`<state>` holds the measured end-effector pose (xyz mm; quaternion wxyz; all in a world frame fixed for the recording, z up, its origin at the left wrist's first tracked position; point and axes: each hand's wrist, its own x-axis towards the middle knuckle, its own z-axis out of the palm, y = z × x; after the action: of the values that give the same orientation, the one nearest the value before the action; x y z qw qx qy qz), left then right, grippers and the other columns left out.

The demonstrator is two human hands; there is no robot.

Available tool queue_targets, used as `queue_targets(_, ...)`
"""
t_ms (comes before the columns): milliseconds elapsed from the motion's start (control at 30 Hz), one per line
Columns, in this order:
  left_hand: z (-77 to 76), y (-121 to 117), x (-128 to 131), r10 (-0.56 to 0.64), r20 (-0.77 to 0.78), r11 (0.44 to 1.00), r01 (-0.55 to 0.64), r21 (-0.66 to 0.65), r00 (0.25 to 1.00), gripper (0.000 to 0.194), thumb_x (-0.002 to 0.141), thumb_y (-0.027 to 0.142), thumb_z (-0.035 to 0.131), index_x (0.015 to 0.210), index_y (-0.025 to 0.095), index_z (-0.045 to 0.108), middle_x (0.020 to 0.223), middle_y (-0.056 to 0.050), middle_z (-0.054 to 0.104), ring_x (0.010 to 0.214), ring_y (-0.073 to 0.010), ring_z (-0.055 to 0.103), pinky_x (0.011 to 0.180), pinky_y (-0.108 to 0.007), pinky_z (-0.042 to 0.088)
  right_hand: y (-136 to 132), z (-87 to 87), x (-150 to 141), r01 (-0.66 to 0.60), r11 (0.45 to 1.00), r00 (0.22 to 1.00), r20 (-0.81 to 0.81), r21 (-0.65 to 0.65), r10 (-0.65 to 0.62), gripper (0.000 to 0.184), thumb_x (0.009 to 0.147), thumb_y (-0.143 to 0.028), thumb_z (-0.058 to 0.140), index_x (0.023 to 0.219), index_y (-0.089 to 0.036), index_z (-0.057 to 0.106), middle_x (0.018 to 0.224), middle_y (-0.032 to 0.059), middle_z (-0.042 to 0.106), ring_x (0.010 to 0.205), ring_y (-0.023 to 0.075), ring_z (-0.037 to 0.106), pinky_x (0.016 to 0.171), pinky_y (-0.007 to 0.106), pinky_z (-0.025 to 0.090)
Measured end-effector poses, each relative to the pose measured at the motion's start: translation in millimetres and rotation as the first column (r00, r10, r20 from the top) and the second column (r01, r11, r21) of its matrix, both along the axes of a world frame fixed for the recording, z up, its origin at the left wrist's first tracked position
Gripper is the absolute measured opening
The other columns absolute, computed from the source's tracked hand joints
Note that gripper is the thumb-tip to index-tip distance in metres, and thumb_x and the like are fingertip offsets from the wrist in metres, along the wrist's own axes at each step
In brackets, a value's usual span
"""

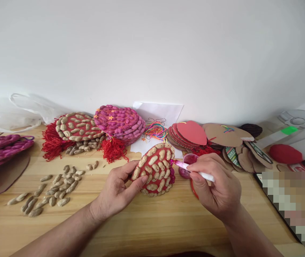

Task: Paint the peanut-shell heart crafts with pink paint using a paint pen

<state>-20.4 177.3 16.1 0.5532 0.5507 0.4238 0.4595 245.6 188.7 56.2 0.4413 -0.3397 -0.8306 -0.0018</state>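
Note:
My left hand [121, 185] grips the left edge of a red panel [154, 169] covered in rows of peanuts, thumb on its face. The panel is tilted up above the table, and peanuts along its right edge are magenta. Pinched in my right hand [216, 185] is a white-handled paintbrush [195, 171], its pink-stained tip at that right edge. Behind the brush stands a small clear cup [186, 171] of magenta paint, partly covered by my right hand. Loose peanuts [58, 187] lie scattered on the table to the left.
Finished-looking magenta peanut pieces [120, 123] with a red tassel [113, 150] are stacked at the back. Beside them are a plain peanut piece [80, 126], coloured cords [156, 131], red card shapes [192, 134], cardboard pieces [222, 134], red yarn [286, 153] and a plastic bag [13, 110]. A blurred-out screen [294, 210] lies right.

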Motion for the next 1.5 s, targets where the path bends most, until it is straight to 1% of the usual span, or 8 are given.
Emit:
queue_targets(100,-1.1,-0.1,-0.2,-0.006,-0.094,0.999,0.01,0.049,0.996,0.021,0.086,0.035,0.075,0.096,0.017,0.077,0.083,-0.005,0.071,0.08,-0.0218,0.061,0.072,-0.028,0.05,-0.2,0.5,-0.2,-0.012,1.0,1.0,-0.001,-0.025,0.012,0.013,0.09,-0.01,0.061,0.099,-0.021,0.062,0.081,0.0021,0.069,0.082,0.0187,0.06,0.076,0.033,0.052)
queue_targets(200,-2.5,0.1,0.2,-0.022,-0.072,0.999,0.025,0.039,0.997,0.022,0.089,0.036,0.073,0.099,0.017,0.076,0.087,-0.006,0.072,0.084,-0.0233,0.063,0.075,-0.029,0.051,0.0,-0.2,1.2,-0.009,0.999,1.0,-0.016,-0.032,0.009,0.014,0.091,-0.01,0.061,0.1,-0.02,0.063,0.083,0.0022,0.069,0.083,0.0185,0.06,0.077,0.033,0.051)
queue_targets(367,-4.2,1.3,0.6,-0.04,0.015,0.998,0.04,-0.041,0.999,0.026,0.092,0.038,0.07,0.106,0.017,0.074,0.099,-0.009,0.076,0.092,-0.0255,0.066,0.083,-0.033,0.053,0.2,-1.9,4.6,0.0,0.999,0.999,-0.049,-0.037,-0.001,0.016,0.091,-0.009,0.061,0.103,-0.019,0.063,0.087,0.0031,0.067,0.086,0.0178,0.059,0.078,0.032,0.05)
queue_targets(700,-9.9,8.7,2.1,-0.024,0.27,0.982,0.072,-0.172,0.963,0.025,0.09,0.036,0.073,0.107,0.017,0.074,0.1,-0.009,0.078,0.09,-0.0232,0.07,0.084,-0.033,0.055,0.3,-2.4,6.9,-0.006,0.994,0.99,-0.143,-0.111,-0.01,0.015,0.092,-0.007,0.057,0.1,-0.019,0.063,0.087,0.0028,0.064,0.087,0.0166,0.058,0.078,0.032,0.047)
queue_targets(867,-13.4,12.1,0.5,-0.056,0.352,0.966,0.139,-0.217,0.935,0.032,0.089,0.035,0.073,0.116,0.018,0.073,0.107,-0.011,0.079,0.095,-0.0272,0.073,0.09,-0.04,0.056,0.4,-2.6,6.4,-0.026,0.991,0.972,-0.235,-0.13,-0.005,0.015,0.093,-0.009,0.057,0.101,-0.019,0.064,0.087,0.0024,0.063,0.086,0.0164,0.058,0.079,0.033,0.047)
queue_targets(1167,-11.9,12.3,1.6,-0.025,0.393,0.965,0.125,-0.229,0.919,0.033,0.088,0.034,0.075,0.117,0.018,0.073,0.107,-0.012,0.08,0.092,-0.0277,0.075,0.086,-0.038,0.058,-0.3,-5.1,9.0,-0.032,0.982,0.951,-0.307,-0.184,-0.026,0.013,0.097,-0.012,0.055,0.102,-0.019,0.064,0.09,0.0026,0.061,0.086,0.0157,0.058,0.078,0.033,0.045)
queue_targets(1300,-10.6,12.0,0.8,-0.056,0.373,0.964,0.148,-0.222,0.926,0.032,0.09,0.034,0.073,0.118,0.018,0.073,0.111,-0.013,0.079,0.098,-0.0289,0.075,0.09,-0.039,0.057,-0.3,-5.6,7.6,-0.044,0.983,0.939,-0.344,-0.181,-0.021,0.013,0.098,-0.013,0.054,0.102,-0.02,0.064,0.09,0.0025,0.06,0.086,0.0156,0.058,0.078,0.032,0.044)
queue_targets(1500,-9.7,10.7,1.0,-0.064,0.352,0.971,0.141,-0.196,0.934,0.03,0.092,0.033,0.071,0.118,0.019,0.073,0.11,-0.011,0.079,0.099,-0.0277,0.075,0.089,-0.036,0.057,1.7,-6.3,7.5,-0.033,0.982,0.948,-0.318,-0.186,-0.029,0.014,0.097,-0.012,0.055,0.103,-0.02,0.064,0.091,0.0025,0.062,0.087,0.0158,0.06,0.08,0.032,0.046)
